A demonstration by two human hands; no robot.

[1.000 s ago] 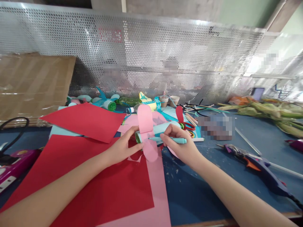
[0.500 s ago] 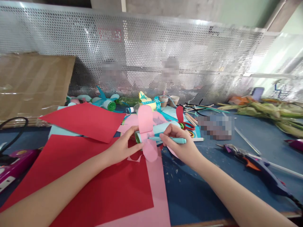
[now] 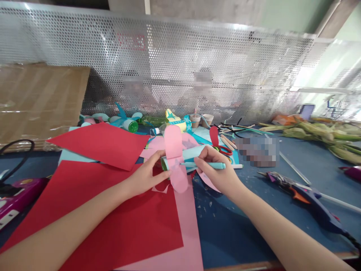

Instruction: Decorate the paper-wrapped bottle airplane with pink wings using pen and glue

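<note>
A green bottle wrapped in light blue paper [image 3: 194, 152] lies sideways in front of me, with a pink paper strip [image 3: 174, 141] with rounded ends across it. My left hand [image 3: 149, 171] grips the bottle's near left end, thumb and fingers on either side. In my right hand [image 3: 216, 169] is a light blue marker [image 3: 217, 165], pinched like a pen. Its tip points left at the pink strip and is close to it; whether it touches I cannot tell. A red rounded paper piece [image 3: 214, 136] stands up at the bottle's far right end.
Red paper sheets [image 3: 118, 214] cover the table's left side. A glue gun [image 3: 307, 199] lies right, near a blurred patch. Red-handled scissors [image 3: 225, 150] are behind my right hand. Paper-covered bottles [image 3: 129, 125], paper cups [image 3: 195, 120] and corn husks [image 3: 316, 133] line the back. Cardboard [image 3: 42, 105] leans left.
My right hand has shifted slightly to the right with the marker, whose tip has moved right along the pink strip. My left hand and the bottle have stayed in place.
</note>
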